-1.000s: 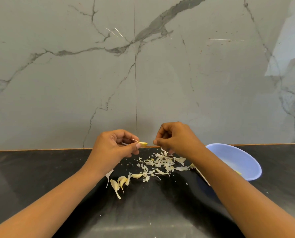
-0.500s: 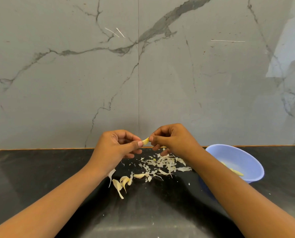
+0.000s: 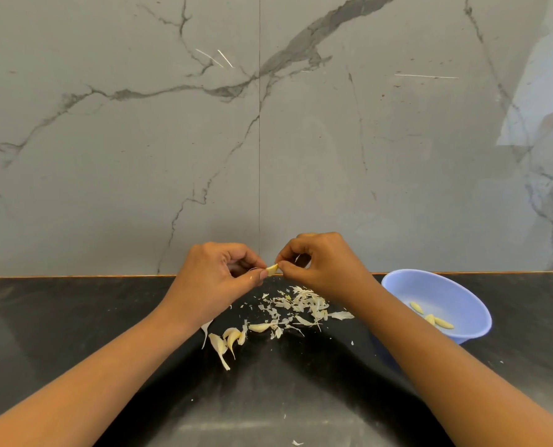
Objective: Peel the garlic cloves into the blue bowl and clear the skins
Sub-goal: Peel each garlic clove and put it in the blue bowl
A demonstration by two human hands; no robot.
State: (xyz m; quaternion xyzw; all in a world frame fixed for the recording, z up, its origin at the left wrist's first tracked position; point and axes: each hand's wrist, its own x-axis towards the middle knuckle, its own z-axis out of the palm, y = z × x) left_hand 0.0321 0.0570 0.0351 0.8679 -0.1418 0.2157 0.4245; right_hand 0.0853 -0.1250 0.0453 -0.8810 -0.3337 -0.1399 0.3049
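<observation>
Between my two hands, above the black counter, is a small pale garlic clove (image 3: 271, 269). My left hand (image 3: 218, 279) pinches its left end with thumb and forefinger. My right hand (image 3: 321, 267) pinches its right end, the other fingers curled. Below the hands lies a scatter of papery garlic skins (image 3: 300, 304). A few unpeeled cloves (image 3: 230, 341) lie at the near left of that scatter. The blue bowl (image 3: 462, 291) sits to the right, behind my right forearm, with three peeled cloves (image 3: 433, 317) inside.
The black counter (image 3: 75, 333) ends at a grey marble wall (image 3: 268, 140) just behind the hands. Tiny skin flecks (image 3: 296, 442) dot the near counter.
My right hand has moved left to meet the left hand and now pinches the clove's free end. The view has shifted slightly, showing more of the bowl's inside.
</observation>
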